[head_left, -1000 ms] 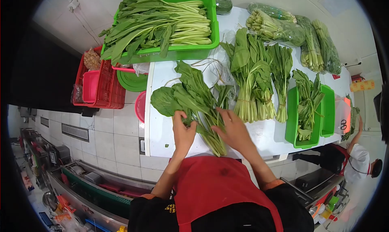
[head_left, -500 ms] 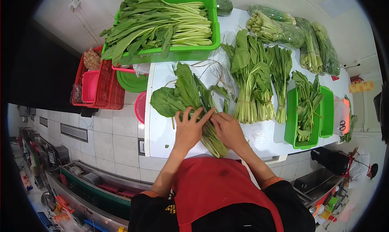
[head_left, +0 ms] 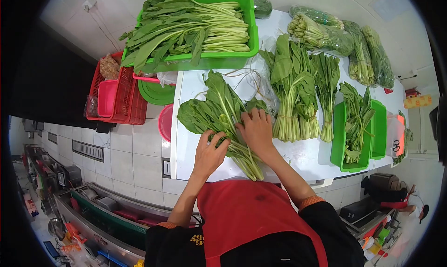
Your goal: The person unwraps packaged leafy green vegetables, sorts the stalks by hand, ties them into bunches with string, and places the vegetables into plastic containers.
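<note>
A loose bunch of leafy greens (head_left: 219,104) lies on the white table in front of me, leaves pointing away and pale stems toward my apron. My left hand (head_left: 210,154) rests at the left side of the bunch, fingers curled over the stems just below the leaves. On the right side, my right hand (head_left: 257,131) has its bent fingers around the upper stems and leaves; its fingertips are partly hidden among them. Just to the right stand tied bunches of greens (head_left: 291,104), with a slimmer tied bunch (head_left: 327,97) beside them.
A large green crate (head_left: 223,61) piled with greens sits at the back left. Plastic-wrapped bundles (head_left: 321,34) line the back right. Smaller green bins (head_left: 340,141) stand at the right. Clear plastic and dry ties (head_left: 249,76) lie behind the bunch. Red baskets (head_left: 135,99) are off the left edge.
My hands have moved apart: the right one up and right onto the leaves, the left one slightly down. The bunch has spread somewhat. A person at far right has shifted.
</note>
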`<state>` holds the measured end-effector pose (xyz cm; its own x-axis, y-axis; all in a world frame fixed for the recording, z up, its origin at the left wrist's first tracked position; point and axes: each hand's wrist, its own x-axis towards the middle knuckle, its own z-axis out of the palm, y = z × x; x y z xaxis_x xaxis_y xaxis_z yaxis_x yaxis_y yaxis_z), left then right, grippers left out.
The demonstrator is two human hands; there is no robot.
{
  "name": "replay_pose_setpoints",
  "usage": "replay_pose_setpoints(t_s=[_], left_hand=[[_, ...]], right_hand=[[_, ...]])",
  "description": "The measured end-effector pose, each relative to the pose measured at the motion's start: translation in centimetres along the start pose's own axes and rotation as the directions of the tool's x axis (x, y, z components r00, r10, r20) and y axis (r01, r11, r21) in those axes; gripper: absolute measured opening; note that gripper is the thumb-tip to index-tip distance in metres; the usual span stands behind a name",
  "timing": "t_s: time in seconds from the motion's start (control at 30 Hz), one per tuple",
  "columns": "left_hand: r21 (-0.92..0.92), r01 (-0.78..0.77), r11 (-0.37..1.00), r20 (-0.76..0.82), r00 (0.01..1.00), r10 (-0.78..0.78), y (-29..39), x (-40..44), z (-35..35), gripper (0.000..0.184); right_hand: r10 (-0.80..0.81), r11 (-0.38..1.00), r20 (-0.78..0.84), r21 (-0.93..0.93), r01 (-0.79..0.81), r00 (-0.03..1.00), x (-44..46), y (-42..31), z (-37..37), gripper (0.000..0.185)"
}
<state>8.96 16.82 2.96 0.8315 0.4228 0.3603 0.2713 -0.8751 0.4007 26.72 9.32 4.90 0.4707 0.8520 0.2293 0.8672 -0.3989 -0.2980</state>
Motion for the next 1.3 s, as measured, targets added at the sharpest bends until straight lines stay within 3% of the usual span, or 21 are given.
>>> replay_pose_setpoints(t_s=[0.03, 0.1, 0.13, 0.2, 0.33, 0.4, 0.47, 0.5, 0.57, 0.6, 0.63, 0.67, 0.73, 0.8, 0.83, 0.9, 1.03, 1.1, 1.2, 1.3], left_hand=[[-0.008, 0.012, 1.0, 0.008, 1.0, -0.012, 0.0, 0.0, -0.4, 0.024], [0.004, 0.033, 0.999, 0.015, 0.999, -0.033, 0.5, 0.0, -1.4, 0.027], [0.014, 0.045, 0.999, 0.026, 0.999, -0.045, 0.7, 0.1, -1.8, 0.03], [0.024, 0.079, 0.997, 0.017, 0.997, -0.08, 1.2, -0.1, -1.7, 0.033], [0.132, 0.185, 0.974, 0.056, 0.979, -0.194, 2.3, -0.1, -1.2, 0.033], [0.129, 0.174, 0.976, 0.038, 0.983, -0.18, 2.8, 0.5, -1.5, 0.033], [0.125, 0.158, 0.979, 0.024, 0.986, -0.162, 3.1, 1.0, -1.3, 0.034], [0.015, 0.09, 0.996, 0.018, 0.996, -0.09, 3.3, 1.3, -1.0, 0.035], [-0.196, 0.017, 0.98, 0.036, 0.999, -0.01, 4.1, 1.4, -0.4, 0.036], [-0.201, 0.018, 0.979, 0.041, 0.999, -0.01, 3.8, 0.9, 0.4, 0.036], [-0.172, -0.098, 0.98, 0.115, 0.986, 0.118, 3.1, 0.1, 1.9, 0.035], [-0.155, -0.214, 0.964, 0.192, 0.951, 0.242, 2.8, -0.1, 2.3, 0.035], [-0.179, -0.198, 0.964, 0.164, 0.96, 0.228, 2.5, -0.8, 2.6, 0.032], [-0.222, -0.208, 0.953, 0.093, 0.968, 0.234, 1.8, -1.9, 3.0, 0.029], [-0.246, -0.215, 0.945, 0.058, 0.97, 0.236, 1.8, -2.1, 2.8, 0.031], [-0.284, -0.178, 0.942, 0.06, 0.977, 0.203, 1.9, -2.1, 2.4, 0.034], [-0.323, -0.125, 0.938, 0.091, 0.982, 0.162, 1.9, -2.4, 2.4, 0.042], [-0.358, -0.104, 0.928, 0.116, 0.981, 0.154, 1.7, -2.4, 2.5, 0.041], [-0.379, -0.097, 0.921, 0.131, 0.979, 0.157, 1.6, -2.5, 3.0, 0.041], [-0.344, -0.129, 0.93, 0.126, 0.975, 0.182, 1.5, -2.4, 3.1, 0.04]], right_hand=[[-0.01, 1.0, 0.002, 0.001, 0.01, 1.0, 0.2, 0.2, 0.2, 0.017], [0.04, 0.951, 0.002, 0.308, -0.038, 0.999, 0.3, 1.3, 0.1, 0.016], [0.031, 0.952, 0.005, 0.306, -0.031, 0.999, 0.5, 1.6, -0.5, 0.016], [0.18, 0.758, 0.339, 0.55, -0.35, 0.923, 0.9, 1.9, -2.5, 0.019], [0.233, 0.68, 0.271, 0.641, -0.355, 0.934, 0.3, 2.7, -4.6, 0.022], [0.222, 0.533, 0.274, 0.77, -0.351, 0.936, 0.0, 2.9, -5.5, 0.019], [0.202, 0.595, 0.246, 0.739, -0.318, 0.948, -0.2, 2.7, -6.9, 0.019], [0.178, 0.65, 0.224, 0.704, -0.286, 0.958, -0.2, 2.7, -7.5, 0.019], [0.144, 0.633, 0.195, 0.736, -0.242, 0.97, -0.4, 3.0, -8.0, 0.021], [0.104, 0.612, 0.165, 0.766, -0.194, 0.981, -0.5, 3.1, -8.3, 0.022], [0.109, 0.613, 0.169, 0.764, -0.2, 0.98, -0.4, 3.1, -8.7, 0.022], [0.206, 0.67, 0.122, 0.705, -0.231, 0.971, -0.3, 3.0, -9.4, 0.021], [0.309, 0.718, 0.067, 0.638, -0.278, 0.949, -0.1, 3.0, -10.6, 0.019], [0.417, 0.35, 0.069, 0.908, -0.23, 0.906, 0.2, 3.2, -12.0, 0.017], [0.422, 0.35, 0.07, 0.907, -0.234, 0.904, 0.1, 3.3, -12.5, 0.017], [0.558, 0.223, -0.056, 0.971, -0.085, 0.828, 0.2, 3.3, -13.5, 0.014], [0.634, 0.208, -0.022, 0.967, -0.144, 0.773, -0.1, 3.3, -17.7, 0.013], [0.708, 0.273, -0.131, 0.957, -0.098, 0.694, -0.3, 3.2, -19.1, 0.012], [0.669, 0.212, -0.112, 0.976, -0.044, 0.734, -0.8, 4.2, -20.0, 0.013], [0.705, 0.264, -0.168, 0.964, -0.036, 0.689, -1.7, 5.4, -20.1, 0.014]])
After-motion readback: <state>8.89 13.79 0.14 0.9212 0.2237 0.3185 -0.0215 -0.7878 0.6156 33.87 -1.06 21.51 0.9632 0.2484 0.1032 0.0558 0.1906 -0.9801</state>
